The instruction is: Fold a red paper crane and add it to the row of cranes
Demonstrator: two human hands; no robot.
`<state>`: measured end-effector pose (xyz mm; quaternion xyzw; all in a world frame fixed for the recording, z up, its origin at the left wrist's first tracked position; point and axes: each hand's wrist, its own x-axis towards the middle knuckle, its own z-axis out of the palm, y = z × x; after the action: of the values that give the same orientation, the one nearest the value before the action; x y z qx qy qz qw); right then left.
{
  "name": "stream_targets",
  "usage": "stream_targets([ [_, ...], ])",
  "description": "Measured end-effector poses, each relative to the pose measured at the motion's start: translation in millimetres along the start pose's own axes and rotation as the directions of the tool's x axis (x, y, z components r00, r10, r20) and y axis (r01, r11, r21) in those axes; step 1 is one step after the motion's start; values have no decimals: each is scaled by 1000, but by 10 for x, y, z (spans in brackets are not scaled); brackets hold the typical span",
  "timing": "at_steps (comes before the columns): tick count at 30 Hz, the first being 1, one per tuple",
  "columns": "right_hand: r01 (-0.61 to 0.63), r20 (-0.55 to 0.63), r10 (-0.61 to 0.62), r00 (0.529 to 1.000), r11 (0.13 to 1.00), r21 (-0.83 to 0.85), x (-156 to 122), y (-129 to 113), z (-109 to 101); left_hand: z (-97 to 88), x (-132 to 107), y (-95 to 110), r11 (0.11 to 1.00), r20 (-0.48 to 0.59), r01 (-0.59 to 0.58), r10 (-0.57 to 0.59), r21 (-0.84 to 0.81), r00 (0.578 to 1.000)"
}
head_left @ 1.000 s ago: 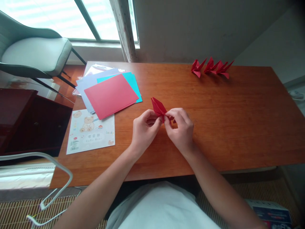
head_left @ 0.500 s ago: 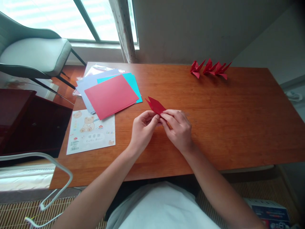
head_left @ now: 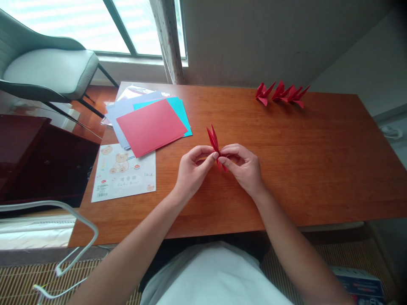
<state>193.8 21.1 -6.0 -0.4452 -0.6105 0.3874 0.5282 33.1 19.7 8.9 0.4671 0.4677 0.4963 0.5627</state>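
Note:
A folded piece of red origami paper [head_left: 213, 139] stands nearly upright between my hands, its narrow points facing away from me and seen almost edge-on. My left hand [head_left: 195, 169] pinches it from the left with thumb and fingertips. From the right, my right hand [head_left: 243, 169] pinches it too, the two thumbs nearly meeting. Small red tips poke out below the fingers. Part of the paper is hidden by my fingertips. Both hands are just above the wooden table [head_left: 286, 178]. At the far right edge stand several finished red paper cranes [head_left: 280, 92].
Left of my hands lies a stack of red paper sheets [head_left: 152, 127], over turquoise [head_left: 186, 118] and pale lilac sheets [head_left: 116, 114]. A bear-printed sheet [head_left: 127, 178] sits nearer me. Beyond the table are a chair [head_left: 51, 72] and a curtain [head_left: 168, 38]; a white metal frame [head_left: 92, 228] is front left.
The folded red paper has turned from showing a broad flat face to nearly edge-on, its points spread. My right hand has shifted slightly right, its thumb now on the near side.

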Motion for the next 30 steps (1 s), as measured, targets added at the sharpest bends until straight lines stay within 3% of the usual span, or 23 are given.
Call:
stream_targets([
  [6, -68, -37, 68, 997, 998, -15, -16, -3, 30, 7, -3, -2, 999, 12, -41, 42, -31, 999],
  [14, -253, -118, 274, 954, 953, 169, -11, 24, 47, 29, -16, 8, 994, -19, 1, -3, -105, 1000],
  [23, -293, -77, 316, 946, 931, 217, -6, 32, 27, 3, -8, 25, 993, 15, -7, 9, -120, 1000],
  [26, -300, -59, 315, 947, 935, 187, -10, 26, 34, 0, -15, 11, 998, 5, -49, 49, -50, 999],
  [30, -263, -75, 266, 961, 963, 55, -36, 32, 60, 5, -40, -29, 967, -30, -166, 175, 194, 984],
])
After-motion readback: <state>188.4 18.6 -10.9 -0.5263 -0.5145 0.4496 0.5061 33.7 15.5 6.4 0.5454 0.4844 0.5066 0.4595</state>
